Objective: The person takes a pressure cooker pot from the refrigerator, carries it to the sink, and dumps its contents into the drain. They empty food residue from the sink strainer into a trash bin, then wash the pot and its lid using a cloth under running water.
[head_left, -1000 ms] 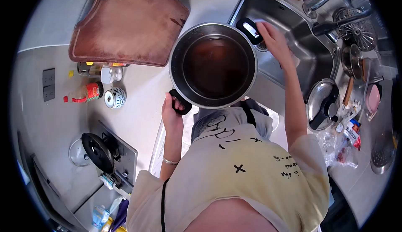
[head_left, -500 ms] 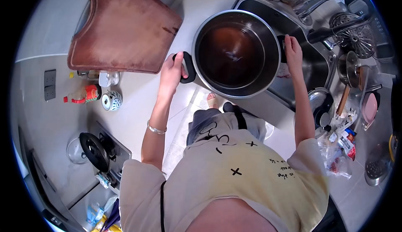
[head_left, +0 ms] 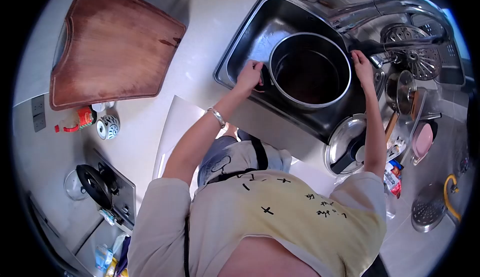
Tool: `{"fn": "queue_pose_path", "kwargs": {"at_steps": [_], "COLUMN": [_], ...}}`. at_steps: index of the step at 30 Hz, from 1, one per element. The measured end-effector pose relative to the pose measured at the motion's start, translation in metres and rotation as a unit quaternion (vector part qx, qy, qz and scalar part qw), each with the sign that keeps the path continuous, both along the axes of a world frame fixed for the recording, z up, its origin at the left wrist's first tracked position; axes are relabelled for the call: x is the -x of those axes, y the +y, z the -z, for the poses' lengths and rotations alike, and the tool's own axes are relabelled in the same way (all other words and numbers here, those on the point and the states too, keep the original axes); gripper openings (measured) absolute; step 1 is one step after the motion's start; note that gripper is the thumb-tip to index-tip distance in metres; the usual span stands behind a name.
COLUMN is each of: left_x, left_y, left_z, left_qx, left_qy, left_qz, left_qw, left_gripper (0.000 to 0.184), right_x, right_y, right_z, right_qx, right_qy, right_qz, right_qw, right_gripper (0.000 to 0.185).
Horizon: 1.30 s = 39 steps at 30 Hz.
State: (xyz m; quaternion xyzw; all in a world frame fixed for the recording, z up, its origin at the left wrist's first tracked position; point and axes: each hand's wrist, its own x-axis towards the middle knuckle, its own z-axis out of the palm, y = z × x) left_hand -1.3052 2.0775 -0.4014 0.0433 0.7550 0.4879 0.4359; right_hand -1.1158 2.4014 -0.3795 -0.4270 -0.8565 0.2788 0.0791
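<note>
A deep metal pot [head_left: 310, 69] with dark liquid inside is over or in the right part of the steel sink [head_left: 240, 42]; whether it rests on the bottom I cannot tell. My left hand [head_left: 249, 77] is closed round its black left handle [head_left: 265, 77]. On the far side, my right hand [head_left: 362, 68] grips the other handle, which is mostly hidden against the dark sink edge. The chrome faucet [head_left: 390, 7] arches just beyond my right hand.
A large brown cutting board [head_left: 115, 47] lies at the left. Near it are a patterned jar [head_left: 108, 126] and a red-labelled bottle [head_left: 80, 119]. A glass lid [head_left: 345, 144] sits by the sink's near right corner. A black pan [head_left: 93, 186] is on the stove.
Both my hands have carried the pot rightward, from above the counter and the sink's edge to the sink. The view has shifted as well.
</note>
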Motion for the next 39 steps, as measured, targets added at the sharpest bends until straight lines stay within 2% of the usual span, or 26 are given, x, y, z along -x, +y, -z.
{"fn": "queue_pose_path", "kwargs": {"at_steps": [1, 3, 7, 10, 12, 14, 18, 22, 25, 26, 28, 30, 31, 34, 37, 39], "left_x": [-0.007, -0.017, -0.029, -0.037, -0.045, -0.049, -0.047, -0.042, -0.035, -0.045, -0.065, -0.043, -0.029, -0.023, -0.019, -0.021], "left_y": [0.003, 0.006, 0.016, 0.019, 0.014, 0.014, 0.016, 0.032, 0.037, 0.041, 0.049, 0.048, 0.048, 0.045, 0.044, 0.041], "left_z": [0.009, 0.025, 0.050, 0.060, 0.103, 0.121, 0.120, 0.095, 0.075, 0.137, 0.254, 0.140, 0.073, 0.085, 0.092, 0.129], "left_qx": [-0.018, 0.021, 0.077, 0.078, 0.055, 0.040, 0.025, 0.126, 0.166, 0.171, 0.193, 0.223, 0.246, 0.249, 0.253, 0.239], "left_qy": [0.004, -0.065, -0.134, -0.193, -0.151, -0.144, -0.193, -0.242, -0.161, -0.080, 0.109, -0.115, -0.202, -0.185, -0.182, -0.190], "left_qz": [-0.003, 0.005, 0.010, 0.017, 0.072, 0.103, 0.123, 0.125, 0.202, 0.285, 0.426, 0.261, 0.161, 0.234, 0.259, 0.242], "left_qw": [1.000, 0.998, 0.988, 0.978, 0.984, 0.983, 0.973, 0.954, 0.951, 0.940, 0.877, 0.932, 0.934, 0.922, 0.914, 0.921], "left_gripper": [0.032, 0.031, 0.031, 0.028, 0.027, 0.027, 0.028, 0.036, 0.039, 0.039, 0.038, 0.040, 0.041, 0.040, 0.038, 0.036], "right_x": [0.003, 0.007, 0.009, 0.017, 0.021, 0.023, 0.032, 0.045, 0.041, 0.041, 0.041, 0.050, 0.054, 0.062, 0.072, 0.075], "right_y": [0.004, 0.012, 0.029, 0.036, 0.042, 0.046, 0.048, 0.050, 0.068, 0.070, 0.070, 0.063, 0.058, 0.059, 0.058, 0.064], "right_z": [0.001, 0.012, 0.040, 0.052, 0.058, 0.060, 0.059, 0.059, 0.090, 0.096, 0.099, 0.088, 0.083, 0.087, 0.090, 0.102], "right_qx": [-0.021, -0.001, -0.006, 0.003, -0.002, -0.006, 0.007, 0.057, -0.008, -0.024, -0.030, 0.014, 0.050, 0.073, 0.092, 0.105], "right_qy": [-0.060, -0.119, -0.171, -0.207, -0.226, -0.239, -0.268, -0.319, -0.337, -0.321, -0.304, -0.316, -0.329, -0.352, -0.361, -0.368], "right_qz": [0.000, -0.013, -0.046, -0.061, -0.078, -0.092, -0.112, -0.120, -0.139, -0.155, -0.170, -0.159, -0.145, -0.162, -0.161, -0.161], "right_qw": [0.998, 0.993, 0.984, 0.976, 0.971, 0.967, 0.957, 0.938, 0.931, 0.934, 0.937, 0.935, 0.932, 0.919, 0.914, 0.910], "right_gripper": [0.029, 0.030, 0.033, 0.033, 0.033, 0.033, 0.034, 0.034, 0.034, 0.034, 0.034, 0.035, 0.035, 0.034, 0.034, 0.034]}}
